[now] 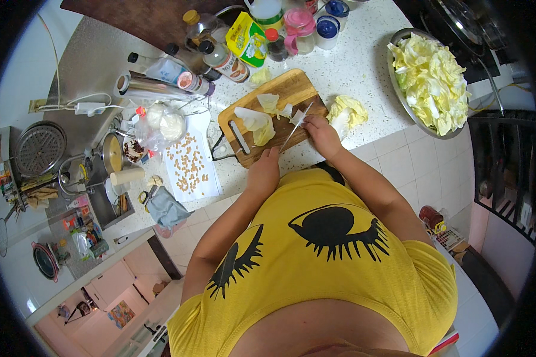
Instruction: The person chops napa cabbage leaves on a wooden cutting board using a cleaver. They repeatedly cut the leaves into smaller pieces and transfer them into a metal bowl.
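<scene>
My left hand (pixel 266 172) is closed around the handle end of a kitchen knife (pixel 296 126), its narrow blade slanting over a wooden cutting board (pixel 272 91). Beside the blade, my right hand (pixel 320 133) has its fingers bent down at the board; whether they pinch a piece of leaf is hidden. A small pale piece of cabbage (pixel 296 117) lies against the blade's other side. Larger Chinese cabbage leaves (pixel 260 127) rest on the board's left part. More cabbage leaves (pixel 347 112) lie on the counter just right of the board.
At the right, a metal tray (pixel 394 91) holds heaped cabbage pieces near the stove. Bottles (pixel 225 62) and jars (pixel 299 31) stand behind the board. Peanuts (pixel 187 165) are spread on white paper to the left, beside bagged white dough-like balls (pixel 172 125). A sink (pixel 105 205) lies farther left.
</scene>
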A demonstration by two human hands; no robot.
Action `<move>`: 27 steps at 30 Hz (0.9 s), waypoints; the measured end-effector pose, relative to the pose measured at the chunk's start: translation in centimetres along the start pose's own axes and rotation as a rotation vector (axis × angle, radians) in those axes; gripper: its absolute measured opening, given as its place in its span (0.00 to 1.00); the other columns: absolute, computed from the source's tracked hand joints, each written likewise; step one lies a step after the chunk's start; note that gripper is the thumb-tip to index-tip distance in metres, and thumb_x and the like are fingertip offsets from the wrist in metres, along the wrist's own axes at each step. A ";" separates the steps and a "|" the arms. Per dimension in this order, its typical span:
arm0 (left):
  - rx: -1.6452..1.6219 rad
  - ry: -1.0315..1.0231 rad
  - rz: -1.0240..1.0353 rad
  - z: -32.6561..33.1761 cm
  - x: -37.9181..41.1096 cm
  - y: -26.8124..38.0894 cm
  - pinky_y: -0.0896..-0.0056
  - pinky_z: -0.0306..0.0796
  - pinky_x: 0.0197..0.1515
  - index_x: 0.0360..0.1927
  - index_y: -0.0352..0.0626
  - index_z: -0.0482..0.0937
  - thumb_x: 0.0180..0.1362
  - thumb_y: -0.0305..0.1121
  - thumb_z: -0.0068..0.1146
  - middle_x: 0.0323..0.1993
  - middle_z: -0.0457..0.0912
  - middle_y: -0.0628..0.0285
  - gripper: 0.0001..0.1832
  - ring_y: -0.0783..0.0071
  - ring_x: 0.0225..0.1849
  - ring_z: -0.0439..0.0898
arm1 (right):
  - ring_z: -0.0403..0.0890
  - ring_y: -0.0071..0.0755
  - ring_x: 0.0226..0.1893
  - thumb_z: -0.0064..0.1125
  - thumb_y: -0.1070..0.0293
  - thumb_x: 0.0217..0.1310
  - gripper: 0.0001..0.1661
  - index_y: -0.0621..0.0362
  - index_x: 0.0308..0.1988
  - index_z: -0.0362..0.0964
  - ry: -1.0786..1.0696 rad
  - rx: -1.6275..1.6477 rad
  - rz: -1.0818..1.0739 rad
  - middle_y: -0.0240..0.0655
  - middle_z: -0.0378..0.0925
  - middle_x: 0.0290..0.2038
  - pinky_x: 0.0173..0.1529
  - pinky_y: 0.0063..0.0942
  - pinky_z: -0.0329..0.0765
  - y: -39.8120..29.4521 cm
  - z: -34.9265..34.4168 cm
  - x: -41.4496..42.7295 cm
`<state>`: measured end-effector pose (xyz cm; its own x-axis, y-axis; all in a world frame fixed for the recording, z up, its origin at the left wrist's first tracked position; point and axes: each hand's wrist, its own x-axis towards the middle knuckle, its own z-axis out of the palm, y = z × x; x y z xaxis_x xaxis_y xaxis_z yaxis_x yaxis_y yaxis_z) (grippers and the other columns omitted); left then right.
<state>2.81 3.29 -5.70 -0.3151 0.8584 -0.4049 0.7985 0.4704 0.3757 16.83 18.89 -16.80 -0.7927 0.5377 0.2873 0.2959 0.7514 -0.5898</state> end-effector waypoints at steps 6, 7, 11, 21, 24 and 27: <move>0.056 -0.076 -0.028 -0.3 0.5 0.3 0.50 0.74 0.39 0.53 0.39 0.65 0.56 0.24 0.44 0.46 0.74 0.45 0.19 0.45 0.40 0.79 | 0.72 0.43 0.49 0.50 0.75 0.50 0.14 0.62 0.40 0.74 0.023 -0.009 -0.059 0.39 0.74 0.45 0.53 0.31 0.72 0.2 0.0 0.2; 0.069 -0.081 -0.025 -0.2 0.7 0.3 0.52 0.74 0.38 0.53 0.39 0.65 0.55 0.23 0.45 0.46 0.73 0.46 0.20 0.46 0.40 0.79 | 0.72 0.43 0.50 0.50 0.76 0.50 0.14 0.62 0.39 0.74 0.013 -0.012 -0.061 0.39 0.74 0.45 0.53 0.31 0.72 0.2 -0.1 0.2; 0.069 -0.050 -0.041 1.3 3.0 0.7 0.52 0.74 0.38 0.52 0.39 0.65 0.56 0.24 0.46 0.46 0.73 0.45 0.19 0.46 0.40 0.79 | 0.71 0.43 0.52 0.49 0.76 0.49 0.14 0.63 0.40 0.74 0.005 -0.003 -0.067 0.39 0.74 0.45 0.55 0.31 0.71 0.0 -0.2 0.0; -0.151 0.173 -0.008 2.2 1.6 -1.2 0.48 0.72 0.39 0.53 0.41 0.67 0.59 0.30 0.47 0.45 0.76 0.47 0.17 0.45 0.40 0.78 | 0.75 0.44 0.48 0.52 0.78 0.51 0.14 0.59 0.41 0.74 0.144 0.075 0.039 0.38 0.74 0.47 0.49 0.32 0.75 -0.8 -2.6 0.3; -0.132 0.168 0.041 1.7 0.6 -0.9 0.49 0.72 0.39 0.53 0.42 0.68 0.58 0.29 0.46 0.46 0.76 0.49 0.17 0.45 0.39 0.78 | 0.75 0.43 0.47 0.52 0.78 0.51 0.14 0.60 0.41 0.73 0.114 0.034 0.067 0.38 0.75 0.46 0.48 0.31 0.75 -0.4 -2.5 -0.7; -0.067 0.104 0.053 0.3 0.1 0.0 0.49 0.72 0.38 0.52 0.43 0.68 0.57 0.27 0.45 0.45 0.76 0.50 0.18 0.45 0.37 0.78 | 0.76 0.43 0.46 0.51 0.77 0.52 0.13 0.60 0.40 0.73 0.089 0.045 0.054 0.38 0.75 0.45 0.47 0.31 0.75 -0.2 -2.2 -0.9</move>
<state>2.89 3.35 -5.97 -0.3274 0.8975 -0.2954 0.7805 0.4331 0.4509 18.71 19.07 -15.25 -0.7253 0.6103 0.3184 0.3113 0.7034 -0.6390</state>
